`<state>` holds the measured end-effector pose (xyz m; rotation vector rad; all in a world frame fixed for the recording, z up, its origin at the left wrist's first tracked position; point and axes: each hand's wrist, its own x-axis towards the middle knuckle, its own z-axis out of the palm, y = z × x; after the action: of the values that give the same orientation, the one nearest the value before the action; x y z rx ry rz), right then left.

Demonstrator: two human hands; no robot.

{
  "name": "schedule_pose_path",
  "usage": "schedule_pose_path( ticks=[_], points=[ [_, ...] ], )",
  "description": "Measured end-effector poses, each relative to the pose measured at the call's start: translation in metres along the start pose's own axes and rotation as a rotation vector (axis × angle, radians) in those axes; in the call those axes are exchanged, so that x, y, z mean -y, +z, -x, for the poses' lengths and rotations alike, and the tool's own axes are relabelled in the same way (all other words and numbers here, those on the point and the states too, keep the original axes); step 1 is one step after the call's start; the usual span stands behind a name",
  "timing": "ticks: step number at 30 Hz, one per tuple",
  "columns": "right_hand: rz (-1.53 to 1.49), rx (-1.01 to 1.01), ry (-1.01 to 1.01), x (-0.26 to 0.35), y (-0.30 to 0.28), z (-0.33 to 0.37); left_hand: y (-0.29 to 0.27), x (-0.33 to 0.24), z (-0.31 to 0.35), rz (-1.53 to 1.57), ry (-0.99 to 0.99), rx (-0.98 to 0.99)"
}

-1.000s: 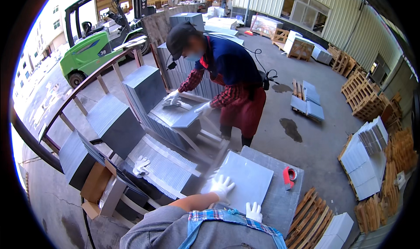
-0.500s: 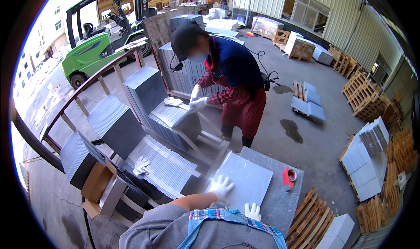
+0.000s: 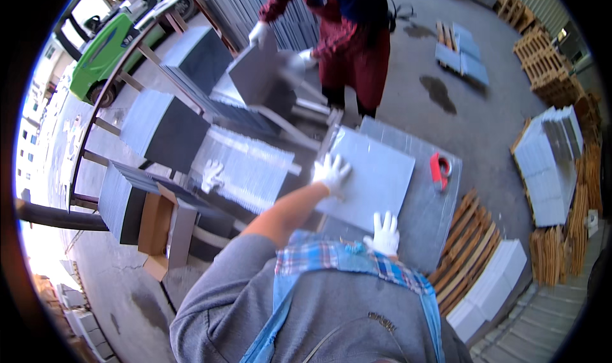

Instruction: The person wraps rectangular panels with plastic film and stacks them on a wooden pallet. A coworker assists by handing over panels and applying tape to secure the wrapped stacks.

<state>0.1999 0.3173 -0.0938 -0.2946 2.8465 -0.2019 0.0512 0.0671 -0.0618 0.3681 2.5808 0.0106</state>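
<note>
A pale grey square tile [image 3: 373, 168] lies flat on the worktable in front of me. My left hand [image 3: 331, 174], in a white glove, rests with fingers spread on its left side. At the tile's near edge is my right hand [image 3: 384, 234], also gloved, with its fingers stretched out. A red tape dispenser [image 3: 440, 171] stands on the table [image 3: 428, 147] to the right of the tile. Across from me, a co-worker [image 3: 350, 50] in white gloves holds a dark grey tile [image 3: 254, 74] tilted up over a stack.
Tile stacks [image 3: 164, 125] stand on a rack to the left, with a loose white glove [image 3: 212, 175] on one. An opened cardboard box [image 3: 167, 226] sits nearby. Wooden slats [image 3: 464, 243] and white slabs [image 3: 491, 289] are at lower right. A green forklift [image 3: 105, 53] stands far left.
My view has tilted downward, so the scene sits higher in the picture. The co-worker has raised a tile from the stack. Both my hands remain spread at the pale tile.
</note>
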Motion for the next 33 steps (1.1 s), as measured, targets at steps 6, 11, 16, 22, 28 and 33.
schedule_pose_path(
  ticks=[6, 11, 16, 22, 28, 33],
  points=[
    [0.079, 0.028, 0.04, 0.004, -0.006, -0.001, -0.014, 0.011, -0.009, 0.003, 0.025, -0.047],
    [0.092, 0.042, 0.048, 0.007, -0.01, -0.002, -0.021, 0.017, -0.014, 0.031, 0.007, -0.024],
    [0.103, 0.047, 0.05, 0.008, -0.012, -0.003, -0.021, 0.018, -0.014, 0.056, -0.014, -0.021],
    [0.088, 0.086, 0.061, 0.007, -0.012, -0.003, -0.02, 0.023, -0.016, 0.079, -0.007, -0.034],
    [0.046, 0.085, 0.059, 0.005, -0.008, -0.002, -0.01, 0.034, -0.013, 0.084, 0.005, -0.09],
    [0.017, -0.064, 0.002, -0.002, 0.0, 0.004, 0.016, 0.044, 0.001, 0.15, -0.023, -0.197]
  ],
)
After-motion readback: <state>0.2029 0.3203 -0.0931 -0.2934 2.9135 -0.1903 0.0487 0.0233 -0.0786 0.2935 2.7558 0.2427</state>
